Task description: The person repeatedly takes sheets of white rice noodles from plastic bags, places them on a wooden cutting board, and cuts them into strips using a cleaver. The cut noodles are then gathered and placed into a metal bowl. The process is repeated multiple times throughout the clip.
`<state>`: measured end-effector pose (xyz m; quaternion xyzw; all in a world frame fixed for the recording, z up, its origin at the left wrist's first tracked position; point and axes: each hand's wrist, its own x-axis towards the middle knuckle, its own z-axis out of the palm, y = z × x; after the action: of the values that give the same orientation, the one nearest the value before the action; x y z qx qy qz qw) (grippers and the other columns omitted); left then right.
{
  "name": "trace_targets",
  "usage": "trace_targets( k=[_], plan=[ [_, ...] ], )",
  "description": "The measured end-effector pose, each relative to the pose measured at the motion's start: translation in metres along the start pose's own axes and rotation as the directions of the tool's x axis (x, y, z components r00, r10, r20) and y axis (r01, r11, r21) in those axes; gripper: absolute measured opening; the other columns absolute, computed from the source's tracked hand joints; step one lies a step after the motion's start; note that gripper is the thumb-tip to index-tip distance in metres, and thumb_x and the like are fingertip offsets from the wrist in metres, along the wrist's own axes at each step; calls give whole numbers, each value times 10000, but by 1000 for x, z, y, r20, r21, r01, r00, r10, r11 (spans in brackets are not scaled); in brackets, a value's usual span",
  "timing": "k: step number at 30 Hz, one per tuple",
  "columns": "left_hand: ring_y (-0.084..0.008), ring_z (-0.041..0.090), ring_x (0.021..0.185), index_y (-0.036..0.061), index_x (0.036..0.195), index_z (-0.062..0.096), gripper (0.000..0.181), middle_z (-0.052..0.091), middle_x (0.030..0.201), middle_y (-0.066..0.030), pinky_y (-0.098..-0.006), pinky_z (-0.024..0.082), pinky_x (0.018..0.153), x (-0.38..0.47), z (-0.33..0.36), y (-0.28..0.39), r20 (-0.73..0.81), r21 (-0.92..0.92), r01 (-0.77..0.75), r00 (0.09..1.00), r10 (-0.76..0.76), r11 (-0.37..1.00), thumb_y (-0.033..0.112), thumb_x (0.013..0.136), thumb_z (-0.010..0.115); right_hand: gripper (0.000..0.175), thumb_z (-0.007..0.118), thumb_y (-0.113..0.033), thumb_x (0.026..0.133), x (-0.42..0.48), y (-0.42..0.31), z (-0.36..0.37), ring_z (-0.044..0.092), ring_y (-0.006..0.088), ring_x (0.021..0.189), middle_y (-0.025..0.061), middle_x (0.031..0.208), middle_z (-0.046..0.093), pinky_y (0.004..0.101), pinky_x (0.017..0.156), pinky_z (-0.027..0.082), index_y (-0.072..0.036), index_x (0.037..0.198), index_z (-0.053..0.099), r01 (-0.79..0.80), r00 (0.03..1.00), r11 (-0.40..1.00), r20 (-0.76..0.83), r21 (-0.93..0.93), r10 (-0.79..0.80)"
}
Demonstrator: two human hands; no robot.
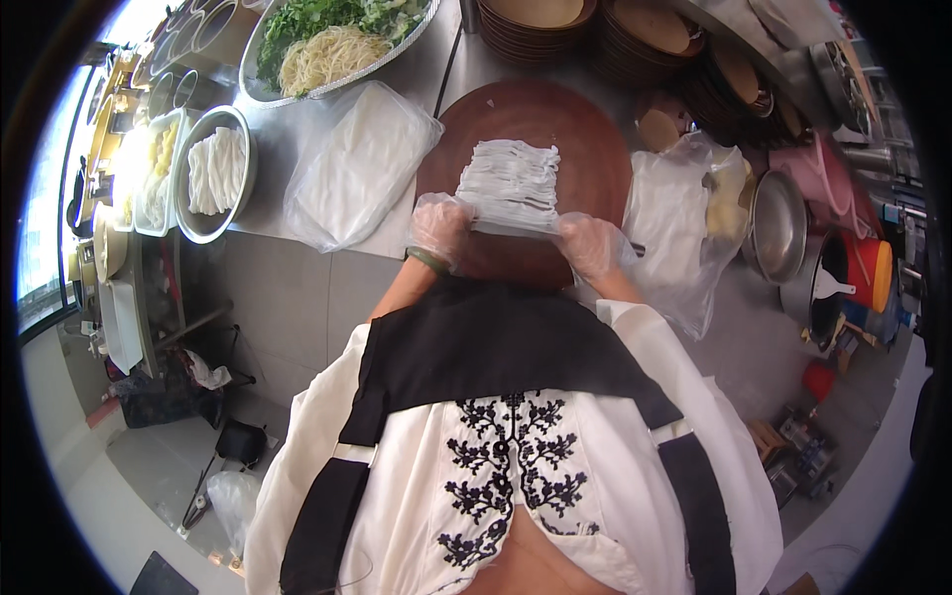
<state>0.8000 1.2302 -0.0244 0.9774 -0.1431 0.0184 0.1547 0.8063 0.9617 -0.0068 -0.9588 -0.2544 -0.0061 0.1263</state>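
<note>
On a round brown board [595,163] lies a block of white noodle strips [509,175], cut side by side and running crosswise. Along its near edge stretches a thin greyish band that looks like a knife blade [517,227]. My right hand [591,242], in a clear plastic glove, is closed around it, and a short dark handle end [638,249] sticks out beyond. Closed at the band's left end is my left hand [441,225], also gloved, with a green bangle at the wrist. The exact finger hold is partly hidden on both sides.
A bag of white sheets [364,167] is left of the board; another clear bag [669,223] lies right. Further left stands a metal bowl [249,178] of white strips. Behind are a basket [327,93] of greens and sprouts and stacked brown bowls [535,37]. A metal basin [777,227] stands right.
</note>
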Motion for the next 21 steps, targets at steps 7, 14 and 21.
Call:
trace_targets(
  k=[7,14,21],
  plan=[
    [-298,633,683,188,696,694,54,644,671,-68,-434,496,687,-5,-7,2,40,-136,99,995,-95,986,211,710,646,159,677,-175,761,-10,-3,6,615,334,594,116,652,594,452,493,471,-110,655,578,-11,1000,1000,26,17,11],
    [-330,574,1112,133,1226,602,605,627,1179,-119,-429,448,926,10,-34,4,-45,-307,18,998,-33,951,303,684,811,147,713,-247,800,-10,-9,-6,624,323,599,100,655,618,420,496,472,-111,754,683,-32,996,981,-80,192,48],
    [-370,211,1454,33,1518,215,1265,236,1560,-216,-470,228,1171,9,-46,2,129,-216,122,987,-95,969,399,522,904,420,724,-451,829,-6,9,-25,651,251,614,122,762,679,343,601,528,-47,944,736,-466,880,577,289,670,376]
  ],
)
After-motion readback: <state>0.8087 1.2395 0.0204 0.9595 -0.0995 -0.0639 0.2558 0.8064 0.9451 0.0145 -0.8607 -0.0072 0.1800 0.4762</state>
